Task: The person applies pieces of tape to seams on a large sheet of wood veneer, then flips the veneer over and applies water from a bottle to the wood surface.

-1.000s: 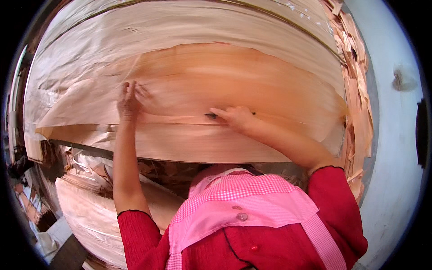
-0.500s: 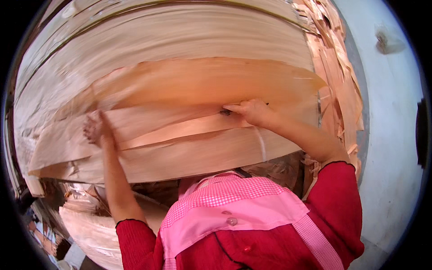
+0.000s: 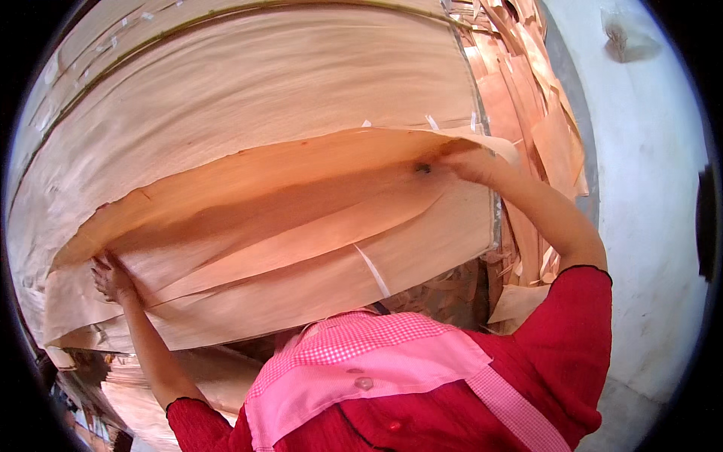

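Observation:
A large thin sheet of wood veneer (image 3: 294, 162) lies in front of me, its far edge lifted and curling up into a long arch. Fingers apart, my left hand (image 3: 113, 279) rests at the left end of the sheet, by the fold. My right hand (image 3: 471, 162) is at the right end, partly under the curled edge, with its fingertips in shade. At those fingertips shows a small dark thing (image 3: 423, 168), apparently held; its kind I cannot make out. Nearer me, a strip of white tape (image 3: 373, 270) crosses the pale veneer underneath.
A broad stack of veneer (image 3: 324, 68) stretches away beyond the sheet, crossed by a long thin stick (image 3: 226, 10). Scrap veneer strips (image 3: 520, 98) pile up along the right side, beside a pale floor (image 3: 640, 211). More veneer (image 3: 135, 392) lies below at the left.
My right hand has slid right along the sheet, the small dark thing moving with it. My left hand has shifted left. The sheet's far edge now curls up more, and the view has moved.

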A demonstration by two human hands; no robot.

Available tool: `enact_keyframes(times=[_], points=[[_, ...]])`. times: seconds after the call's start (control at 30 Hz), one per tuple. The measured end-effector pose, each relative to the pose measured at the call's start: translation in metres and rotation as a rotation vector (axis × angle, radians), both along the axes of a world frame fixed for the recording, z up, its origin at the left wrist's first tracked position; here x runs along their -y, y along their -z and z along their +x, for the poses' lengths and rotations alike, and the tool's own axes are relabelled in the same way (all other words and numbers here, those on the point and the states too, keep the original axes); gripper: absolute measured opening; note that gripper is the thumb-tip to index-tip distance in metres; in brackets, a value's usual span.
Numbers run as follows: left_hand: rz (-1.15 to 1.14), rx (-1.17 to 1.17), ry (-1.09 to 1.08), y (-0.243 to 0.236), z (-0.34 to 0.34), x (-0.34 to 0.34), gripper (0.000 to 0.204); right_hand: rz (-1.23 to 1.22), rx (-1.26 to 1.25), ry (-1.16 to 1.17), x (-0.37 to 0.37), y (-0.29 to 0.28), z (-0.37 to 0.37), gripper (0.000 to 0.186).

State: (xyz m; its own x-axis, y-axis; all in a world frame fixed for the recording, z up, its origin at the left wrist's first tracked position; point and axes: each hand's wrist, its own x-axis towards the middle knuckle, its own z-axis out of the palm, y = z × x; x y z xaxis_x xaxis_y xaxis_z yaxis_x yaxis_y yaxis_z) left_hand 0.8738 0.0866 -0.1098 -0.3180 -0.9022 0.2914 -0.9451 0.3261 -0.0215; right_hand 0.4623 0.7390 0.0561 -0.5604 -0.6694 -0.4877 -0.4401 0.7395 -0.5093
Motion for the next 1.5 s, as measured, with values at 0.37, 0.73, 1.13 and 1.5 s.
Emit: enact_keyframes(times=[0.37, 0.73, 1.13, 1.5], points=[[0.026, 0.143, -0.011, -0.035, -0.003, -0.033, 0.064, -0.031, -0.064, 0.134, 0.018, -0.04, -0.002, 0.043], [-0.025, -0.2, -0.124, -0.053, -0.031, -0.055, 0.058, -0.469, -0.209, -0.895, 0.502, 0.002, 0.227, 0.034], [0.296, -0.293, -0.084, -0.057, -0.018, -0.056, 0.049, -0.296, -0.452, -1.06, 0.694, 0.032, 0.366, 0.029], [-0.167, -0.21, -0.105, -0.052, -0.027, -0.055, 0.052, -0.247, -0.587, -0.741, 0.568, 0.042, 0.266, 0.03]])
